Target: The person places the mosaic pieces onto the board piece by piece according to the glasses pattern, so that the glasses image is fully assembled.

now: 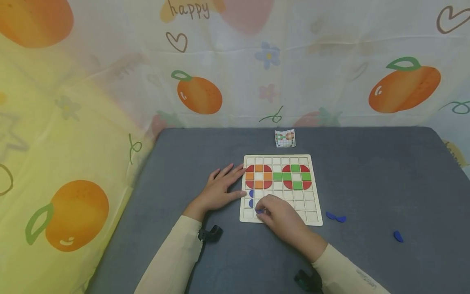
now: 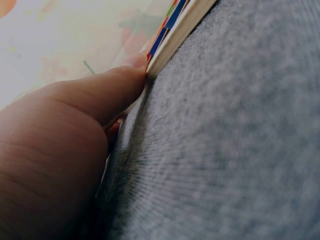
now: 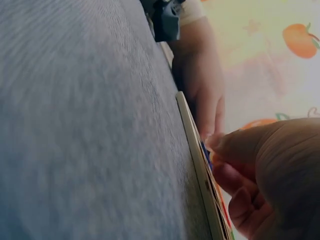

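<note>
A square grid board (image 1: pixel 311 206) lies on the table, its upper rows filled with red, orange and green tiles. Spread along its left edge, my left hand (image 1: pixel 222 188) touches the frame with fingertips and thumb; in the left wrist view the thumb (image 2: pixel 115 85) presses the board's side. My right hand (image 1: pixel 282 214) is over the lower left cells and pinches a blue half-circle tile (image 1: pixel 259 211) between thumb and fingers. Two blue half-circle tiles (image 1: pixel 251 193) sit in the left column just above it. The right wrist view shows the right thumb (image 3: pixel 235 142) close over the board's edge.
Two loose blue tiles (image 1: pixel 335 217) lie right of the board, and another blue tile (image 1: pixel 398 236) rests farther right. Behind the board is a small pattern card (image 1: pixel 285 139). A fruit-printed cloth (image 1: pixel 235 94) hangs at the back and left of the grey table (image 1: pixel 367 171).
</note>
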`<state>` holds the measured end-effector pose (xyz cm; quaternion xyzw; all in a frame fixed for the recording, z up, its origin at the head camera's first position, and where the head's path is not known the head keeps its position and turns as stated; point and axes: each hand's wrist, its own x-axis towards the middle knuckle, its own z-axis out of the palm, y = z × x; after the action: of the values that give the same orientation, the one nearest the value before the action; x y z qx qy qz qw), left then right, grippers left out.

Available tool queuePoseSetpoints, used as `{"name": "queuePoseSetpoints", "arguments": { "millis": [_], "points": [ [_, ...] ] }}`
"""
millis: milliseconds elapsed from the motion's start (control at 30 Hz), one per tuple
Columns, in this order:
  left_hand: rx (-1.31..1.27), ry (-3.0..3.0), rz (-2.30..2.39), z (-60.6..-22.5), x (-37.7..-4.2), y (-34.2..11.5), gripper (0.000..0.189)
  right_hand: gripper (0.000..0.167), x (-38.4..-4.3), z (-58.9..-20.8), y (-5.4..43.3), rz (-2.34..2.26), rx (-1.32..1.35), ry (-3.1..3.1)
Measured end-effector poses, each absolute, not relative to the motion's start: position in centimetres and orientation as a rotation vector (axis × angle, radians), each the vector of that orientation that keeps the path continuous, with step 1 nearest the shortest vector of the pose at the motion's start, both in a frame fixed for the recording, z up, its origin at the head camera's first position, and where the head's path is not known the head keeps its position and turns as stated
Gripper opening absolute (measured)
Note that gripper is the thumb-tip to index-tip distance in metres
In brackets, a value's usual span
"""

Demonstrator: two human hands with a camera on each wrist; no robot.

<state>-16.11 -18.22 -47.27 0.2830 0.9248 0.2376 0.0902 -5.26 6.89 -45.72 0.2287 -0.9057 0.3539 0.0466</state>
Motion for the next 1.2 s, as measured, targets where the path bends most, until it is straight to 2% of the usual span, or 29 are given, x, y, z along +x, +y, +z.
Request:
{"name": "queuePoseSetpoints", "arguments": {
  "millis": [500, 1200],
  "points": [
    [0.868, 2.755, 0.716, -47.24, -16.07, -18.34, 0.084, 0.016, -4.86, -45.80, 5.88, 1.017, 0.524, -2.844],
    [0.858, 2.761, 0.702, -47.37, -16.12, -18.30, 0.085, 0.013, -4.84, -45.79, 5.99, 0.952, 0.484, -2.876]
  ]
}}
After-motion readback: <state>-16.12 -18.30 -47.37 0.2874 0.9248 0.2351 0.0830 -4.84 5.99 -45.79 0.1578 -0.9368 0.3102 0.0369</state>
